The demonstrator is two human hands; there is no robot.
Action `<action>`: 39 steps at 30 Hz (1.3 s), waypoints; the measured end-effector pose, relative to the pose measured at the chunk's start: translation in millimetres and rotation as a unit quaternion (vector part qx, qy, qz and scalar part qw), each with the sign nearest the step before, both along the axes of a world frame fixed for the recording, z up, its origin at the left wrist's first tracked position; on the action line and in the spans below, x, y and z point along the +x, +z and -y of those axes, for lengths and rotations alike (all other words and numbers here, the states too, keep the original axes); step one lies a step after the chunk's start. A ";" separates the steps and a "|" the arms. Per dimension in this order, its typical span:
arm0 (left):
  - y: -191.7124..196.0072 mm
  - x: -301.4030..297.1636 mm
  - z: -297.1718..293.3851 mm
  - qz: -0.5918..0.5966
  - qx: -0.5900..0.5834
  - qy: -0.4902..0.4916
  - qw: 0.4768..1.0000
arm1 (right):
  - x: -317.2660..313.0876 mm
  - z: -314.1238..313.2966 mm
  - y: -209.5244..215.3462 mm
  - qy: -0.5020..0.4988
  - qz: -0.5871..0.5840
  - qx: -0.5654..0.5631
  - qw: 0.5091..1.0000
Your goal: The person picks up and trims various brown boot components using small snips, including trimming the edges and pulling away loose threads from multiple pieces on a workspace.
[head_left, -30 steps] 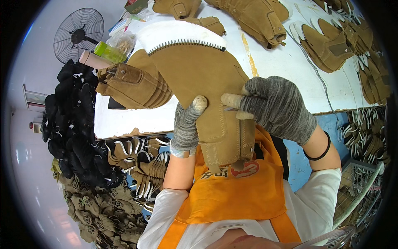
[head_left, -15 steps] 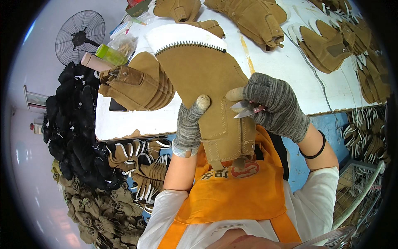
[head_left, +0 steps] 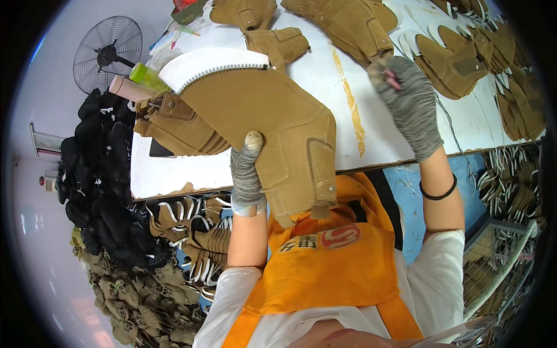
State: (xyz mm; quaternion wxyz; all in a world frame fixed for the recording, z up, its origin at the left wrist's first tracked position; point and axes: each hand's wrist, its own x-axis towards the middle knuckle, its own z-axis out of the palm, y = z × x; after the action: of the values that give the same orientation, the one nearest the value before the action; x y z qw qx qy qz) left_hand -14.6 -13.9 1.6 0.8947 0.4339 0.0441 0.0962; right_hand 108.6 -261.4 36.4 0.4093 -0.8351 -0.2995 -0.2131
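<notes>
My left hand (head_left: 248, 174), in a grey knit glove with bare fingertips, is closed on a tan suede shoe upper (head_left: 290, 124). Its thumb lies on the near face; the other fingers are hidden behind. A white curved edge with dark zigzag stitching tops the upper, and a strap with a rivet sits low on its right side. My right hand (head_left: 409, 107), gloved alike and slightly blurred, is closed around thread snips (head_left: 393, 79); only their reddish handle shows. Its fingertips are by the lower end of a stack of tan uppers (head_left: 348, 26), contact unclear.
Behind the held piece, more stacked uppers (head_left: 180, 124) rest on the white table (head_left: 325, 75), near a green-lidded bottle (head_left: 145, 75). Further uppers (head_left: 449, 69) lie at right. Dark shoe parts (head_left: 98, 168) hang at left beside a fan (head_left: 107, 55). A wire cart (head_left: 493, 255) stands lower right.
My right hand has left the held upper and moved up and right with the snips. My left hand has shifted slightly left, and the upper has tilted leftward.
</notes>
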 end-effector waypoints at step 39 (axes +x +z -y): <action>23.7 -14.3 29.0 -0.065 0.194 -0.001 0.979 | -35.5 -46.7 -12.8 0.145 -0.279 0.215 0.925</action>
State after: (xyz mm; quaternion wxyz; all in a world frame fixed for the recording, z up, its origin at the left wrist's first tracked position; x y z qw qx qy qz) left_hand -28.9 -43.0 25.3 0.7888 0.6046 0.0826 0.0738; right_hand 73.1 -214.7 23.6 0.6722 -0.7003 -0.2382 0.0306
